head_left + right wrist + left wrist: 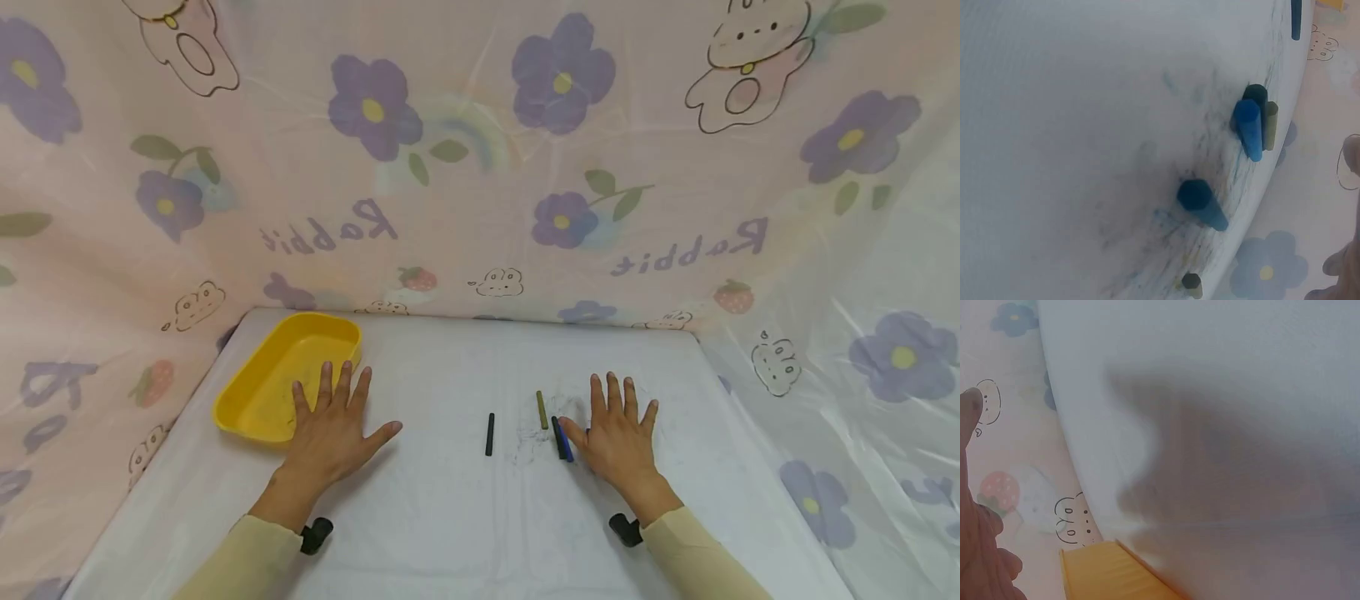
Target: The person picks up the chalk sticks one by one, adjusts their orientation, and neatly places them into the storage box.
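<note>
My left hand (pixel 330 429) is held palm down with its fingers spread, overlapping the right side of a yellow tray (pixel 281 362). On the right, my right hand (pixel 618 442) spreads its fingers the same way and holds nothing. Its thumb is close by a blue crayon stick (pixel 567 442) and a black one (pixel 558 439) lying side by side. Just beyond them is an olive stick (pixel 542 410); a separate black stick (pixel 490 434) lies nearer the middle. Two more sticks, one blue (pixel 1205 205) and one dark-ended (pixel 1192 284), show in the right wrist view, mostly hidden by the hand in the head view.
Dark colour smudges (pixel 528 442) mark the white tabletop (pixel 435 517) around the sticks. A patterned curtain (pixel 465 192) with flowers and rabbits hangs behind the table and along both sides. A black wrist camera (pixel 317 535) sits at the left cuff, another (pixel 625 529) at the right.
</note>
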`<state>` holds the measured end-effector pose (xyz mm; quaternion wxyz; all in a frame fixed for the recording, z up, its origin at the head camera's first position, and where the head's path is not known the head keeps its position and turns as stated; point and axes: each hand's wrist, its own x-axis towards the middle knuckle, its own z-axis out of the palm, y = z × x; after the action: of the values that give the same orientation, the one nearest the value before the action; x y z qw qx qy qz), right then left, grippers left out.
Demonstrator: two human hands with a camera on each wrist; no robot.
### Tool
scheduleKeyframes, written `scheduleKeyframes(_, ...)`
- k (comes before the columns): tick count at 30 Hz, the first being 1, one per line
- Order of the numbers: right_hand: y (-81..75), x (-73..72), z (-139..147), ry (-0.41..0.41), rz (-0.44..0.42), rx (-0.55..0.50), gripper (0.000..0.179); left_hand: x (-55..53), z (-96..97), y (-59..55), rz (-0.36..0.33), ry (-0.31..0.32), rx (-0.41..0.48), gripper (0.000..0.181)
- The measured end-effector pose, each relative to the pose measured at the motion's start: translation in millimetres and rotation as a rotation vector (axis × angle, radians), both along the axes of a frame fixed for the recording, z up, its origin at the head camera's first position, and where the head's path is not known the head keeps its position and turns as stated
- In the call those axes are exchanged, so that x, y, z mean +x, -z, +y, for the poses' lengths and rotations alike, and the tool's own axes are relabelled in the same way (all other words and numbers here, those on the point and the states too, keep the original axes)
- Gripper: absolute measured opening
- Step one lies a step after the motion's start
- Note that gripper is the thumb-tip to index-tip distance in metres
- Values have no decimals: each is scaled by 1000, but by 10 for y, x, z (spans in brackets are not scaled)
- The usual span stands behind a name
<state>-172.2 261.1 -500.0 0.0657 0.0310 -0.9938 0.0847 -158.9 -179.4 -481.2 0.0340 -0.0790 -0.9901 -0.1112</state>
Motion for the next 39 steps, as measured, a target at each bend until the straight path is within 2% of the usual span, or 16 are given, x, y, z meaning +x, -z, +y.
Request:
scheduleKeyframes(12,3,-29,-48,-14,-10,-13,99,22,-1,40,-7,-9,17,108)
scheduleKeyframes(17,19,-90,-178,-47,16,-36,97,40,-23,41,-5,-22,16,106)
scheduleKeyframes(21,-35,-128,-370,-81,23,-53,96,83,-61,-4,0,-45,34,105)
scheduleKeyframes(25,-122,-163,-679,-149,21,-73,95,173,-205,-91,48,-113,82,100)
scheduleKeyframes(27,-168,-179,-877,-196,26,-81,93,221,-332,-139,82,-162,109,95)
scheduleKeyframes(30,-232,-205,-1197,-274,33,-63,91,252,-579,-168,94,-252,139,92)
scheduleKeyframes(35,-242,-240,-1681,-397,29,27,88,210,-943,-103,22,-394,172,100)
scheduleKeyframes(39,-181,-267,-1940,-462,17,52,87,169,-1028,29,-55,-451,233,109)
